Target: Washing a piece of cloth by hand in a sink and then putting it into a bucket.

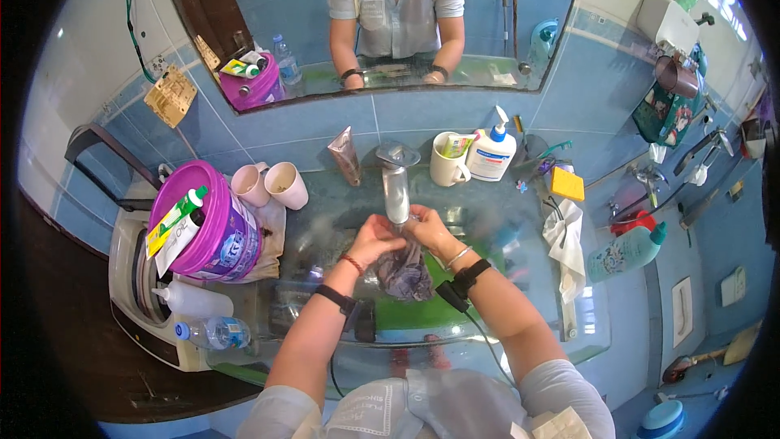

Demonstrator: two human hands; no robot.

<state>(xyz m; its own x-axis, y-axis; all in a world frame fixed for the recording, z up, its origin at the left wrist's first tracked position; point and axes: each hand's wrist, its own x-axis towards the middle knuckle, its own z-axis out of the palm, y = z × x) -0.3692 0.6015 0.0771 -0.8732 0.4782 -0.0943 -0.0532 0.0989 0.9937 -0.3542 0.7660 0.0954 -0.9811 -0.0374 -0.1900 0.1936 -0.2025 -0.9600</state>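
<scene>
Both of my hands are together under the spout of the silver faucet, over a glass sink. A bunched, wet-looking dark grey cloth hangs down from them into the basin. My left hand pinches its upper edge from the left, fingers closed. From the right, my right hand grips the top of the same cloth close to the spout. The fingertips are partly hidden behind the faucet. Dark bands with small devices sit on both wrists, and a cable runs from the right one.
A purple tub with tubes on its lid and two pink mugs stand left. Bottles lie near the counter's left edge. Behind the faucet are a leaning tube, a cream mug and a pump bottle. A white cloth hangs right.
</scene>
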